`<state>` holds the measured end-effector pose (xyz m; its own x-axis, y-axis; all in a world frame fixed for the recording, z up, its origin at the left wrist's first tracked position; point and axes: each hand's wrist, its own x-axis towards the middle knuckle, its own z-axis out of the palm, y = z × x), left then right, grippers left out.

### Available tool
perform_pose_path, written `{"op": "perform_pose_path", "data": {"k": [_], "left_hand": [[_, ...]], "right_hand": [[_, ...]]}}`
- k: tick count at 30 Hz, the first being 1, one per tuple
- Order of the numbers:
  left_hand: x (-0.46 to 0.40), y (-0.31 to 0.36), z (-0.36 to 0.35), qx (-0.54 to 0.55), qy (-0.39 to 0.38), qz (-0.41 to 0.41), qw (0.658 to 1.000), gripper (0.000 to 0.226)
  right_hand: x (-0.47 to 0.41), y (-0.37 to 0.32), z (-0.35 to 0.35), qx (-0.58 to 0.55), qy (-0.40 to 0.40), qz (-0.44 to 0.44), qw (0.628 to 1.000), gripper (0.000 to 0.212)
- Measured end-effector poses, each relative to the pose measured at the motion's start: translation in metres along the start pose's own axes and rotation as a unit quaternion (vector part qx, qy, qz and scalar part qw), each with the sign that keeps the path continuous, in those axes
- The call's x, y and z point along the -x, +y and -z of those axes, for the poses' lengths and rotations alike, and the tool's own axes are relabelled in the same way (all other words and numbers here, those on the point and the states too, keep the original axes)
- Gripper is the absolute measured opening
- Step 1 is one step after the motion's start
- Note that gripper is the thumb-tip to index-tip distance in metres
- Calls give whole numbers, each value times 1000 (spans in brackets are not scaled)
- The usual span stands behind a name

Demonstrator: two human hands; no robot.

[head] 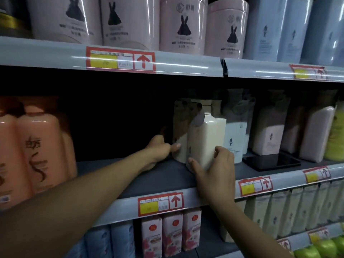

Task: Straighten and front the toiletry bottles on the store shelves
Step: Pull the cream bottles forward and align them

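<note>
A cream square bottle (203,138) stands near the front of the middle shelf (163,175), turned at an angle. My right hand (214,170) grips its lower part, thumb on the left face and fingers on the right. Just behind and to its left is a second cream bottle (181,146). My left hand (160,148) reaches into the dark gap and holds that bottle's lower left side, thumb on its front. More pale bottles (235,135) stand to the right.
Orange bottles (39,151) fill the shelf's left end, with a dark gap between them and my hands. A black tray (271,162) and pink bottles (268,133) lie to the right. Pink and blue canisters stand above; small cartons sit on the shelf below.
</note>
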<state>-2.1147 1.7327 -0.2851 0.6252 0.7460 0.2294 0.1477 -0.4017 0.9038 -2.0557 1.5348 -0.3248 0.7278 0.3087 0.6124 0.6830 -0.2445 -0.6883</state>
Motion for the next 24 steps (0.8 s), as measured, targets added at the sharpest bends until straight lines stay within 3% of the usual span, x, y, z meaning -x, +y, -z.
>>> {"op": "perform_pose_path", "data": {"k": [3, 5, 7, 15, 20, 22, 24], "left_hand": [[-16, -6, -5, 114, -57, 34, 991, 69], [-22, -15, -9, 142, -80, 32, 986, 91], [-24, -19, -10, 157, -92, 31, 983, 96], [-21, -21, -4, 107, -70, 36, 991, 91], [-11, -20, 3, 95, -48, 18, 994, 111], [-2, -16, 8, 86, -43, 13, 995, 104], [17, -5, 12, 79, -45, 1, 996, 72]], "right_hand": [[-2, 6, -9, -1, 24, -1, 1000, 67], [-3, 9, -12, -4, 36, 1, 999, 66], [-4, 11, -15, -4, 43, 3, 999, 67], [-1, 11, -18, 3, 55, 0, 998, 65], [-1, 8, -7, 14, 19, -2, 1000, 61], [-1, 7, 0, 16, 3, 8, 1000, 56], [1, 6, 7, 21, -16, 17, 1000, 49]]}}
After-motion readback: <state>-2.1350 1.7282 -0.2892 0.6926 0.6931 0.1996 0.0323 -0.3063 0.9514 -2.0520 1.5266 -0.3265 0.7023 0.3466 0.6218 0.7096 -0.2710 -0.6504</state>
